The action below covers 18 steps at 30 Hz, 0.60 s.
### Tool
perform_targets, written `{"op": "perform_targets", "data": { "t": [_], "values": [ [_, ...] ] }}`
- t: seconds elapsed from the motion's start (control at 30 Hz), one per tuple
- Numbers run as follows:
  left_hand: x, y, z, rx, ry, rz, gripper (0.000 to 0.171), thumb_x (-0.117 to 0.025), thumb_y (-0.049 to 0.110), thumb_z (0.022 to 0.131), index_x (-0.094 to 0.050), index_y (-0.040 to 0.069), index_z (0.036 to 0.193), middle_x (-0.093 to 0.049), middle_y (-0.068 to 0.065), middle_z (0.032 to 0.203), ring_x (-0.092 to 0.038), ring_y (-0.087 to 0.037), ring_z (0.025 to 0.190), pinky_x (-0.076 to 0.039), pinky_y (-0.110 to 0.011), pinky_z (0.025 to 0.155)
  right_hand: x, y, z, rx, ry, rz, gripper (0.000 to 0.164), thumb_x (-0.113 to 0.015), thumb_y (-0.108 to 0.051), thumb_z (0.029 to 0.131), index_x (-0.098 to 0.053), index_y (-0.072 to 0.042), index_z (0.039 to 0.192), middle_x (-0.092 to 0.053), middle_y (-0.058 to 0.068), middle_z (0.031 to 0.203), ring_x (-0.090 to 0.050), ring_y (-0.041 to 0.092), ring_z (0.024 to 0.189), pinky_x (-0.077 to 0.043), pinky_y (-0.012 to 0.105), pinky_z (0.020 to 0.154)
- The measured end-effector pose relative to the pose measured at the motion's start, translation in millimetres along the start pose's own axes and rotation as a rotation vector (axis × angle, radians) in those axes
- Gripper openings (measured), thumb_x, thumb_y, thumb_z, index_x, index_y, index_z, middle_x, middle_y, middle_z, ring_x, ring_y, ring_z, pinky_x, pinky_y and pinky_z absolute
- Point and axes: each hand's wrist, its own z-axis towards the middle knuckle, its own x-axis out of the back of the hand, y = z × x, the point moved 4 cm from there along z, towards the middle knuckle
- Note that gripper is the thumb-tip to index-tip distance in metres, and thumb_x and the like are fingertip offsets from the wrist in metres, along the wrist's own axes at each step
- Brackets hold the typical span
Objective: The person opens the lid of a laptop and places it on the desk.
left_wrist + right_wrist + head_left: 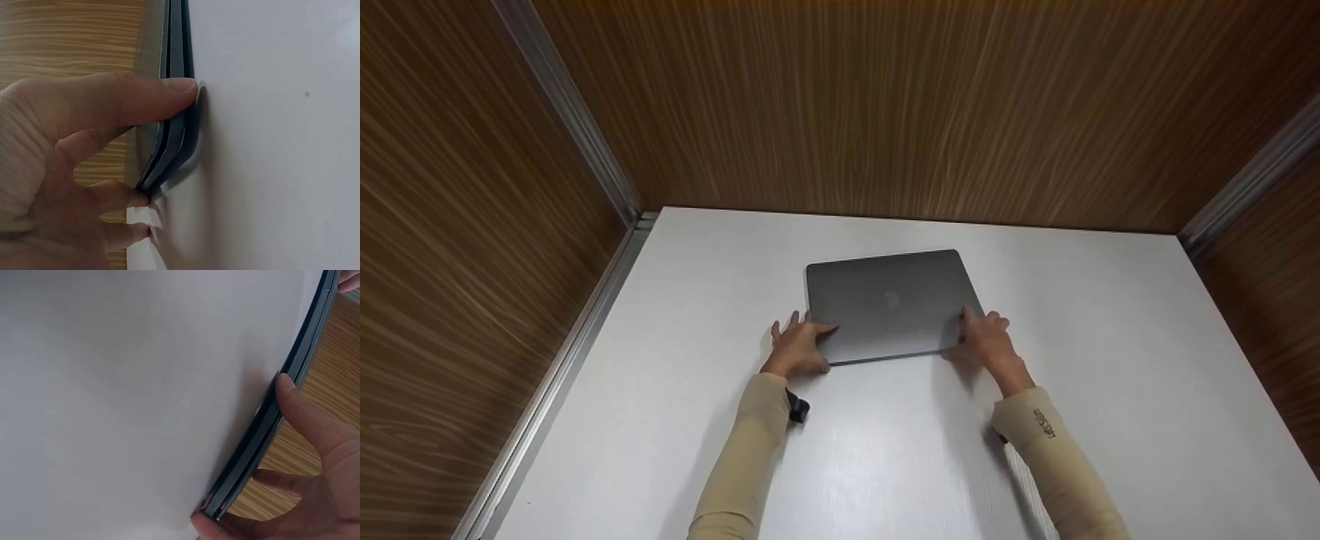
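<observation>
A closed dark grey laptop (pixel 889 322) lies lid up on the white table, slightly turned, a faint logo on its lid. My left hand (pixel 798 348) holds its near left corner: in the left wrist view the thumb (pixel 140 98) presses across the front edge, and other fingertips reach the side by the corner. At the near right corner, my right hand (pixel 988 341) grips likewise. The right wrist view shows that thumb (pixel 301 408) against the front edge, one fingertip on the lid and another finger at the corner. A thin slit runs between lid and base.
The white table (pixel 1110 337) extends around the laptop on every side. Brown wood-grain panels (pixel 840 105) rise behind it and at both sides, joined by metal corner posts (pixel 577 120). A small black device (pixel 797 406) sits at the left sleeve's cuff.
</observation>
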Motion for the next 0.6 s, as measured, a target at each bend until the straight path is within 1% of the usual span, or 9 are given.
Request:
{"op": "perform_targets", "data": {
  "t": [0.17,0.27,0.47,0.6],
  "values": [
    [-0.5,1.2,3.4,-0.004,-0.008,0.012,0.075,-0.089,-0.001,0.068,-0.066,0.014,0.137,-0.039,-0.027,0.154,-0.017,-0.042,0.151,0.001,-0.066,0.117,-0.3,0.9,-2.2,-0.014,-0.013,-0.001,0.084,-0.085,-0.029,0.082,-0.038,0.01,0.139,-0.042,0.048,0.118,-0.044,0.058,0.114,-0.051,0.059,0.087],
    [0.2,2.7,5.2,-0.004,-0.009,0.016,0.076,-0.088,-0.002,0.067,-0.065,0.015,0.138,-0.037,-0.028,0.155,-0.017,-0.039,0.152,0.0,-0.064,0.118,0.3,1.9,-3.4,-0.026,-0.023,0.002,0.086,-0.085,-0.03,0.083,-0.036,0.009,0.142,-0.04,0.049,0.12,-0.043,0.059,0.116,-0.051,0.06,0.088],
    [-0.7,5.7,8.7,-0.03,-0.035,0.0,0.079,-0.086,-0.003,0.068,-0.063,0.016,0.141,-0.035,-0.029,0.156,-0.016,-0.039,0.152,-0.002,-0.065,0.117,3.0,4.2,-8.1,-0.038,-0.009,-0.003,0.082,-0.086,-0.03,0.081,-0.039,0.008,0.137,-0.043,0.048,0.116,-0.045,0.059,0.112,-0.052,0.06,0.085],
    [-1.1,6.6,10.7,-0.045,-0.048,-0.011,0.078,-0.085,-0.004,0.069,-0.063,0.015,0.141,-0.036,-0.029,0.155,-0.017,-0.041,0.152,-0.008,-0.065,0.117,3.8,4.9,-10.2,-0.03,-0.006,-0.007,0.083,-0.086,-0.03,0.081,-0.04,0.01,0.136,-0.045,0.048,0.116,-0.046,0.06,0.111,-0.051,0.06,0.085]
  ]
}}
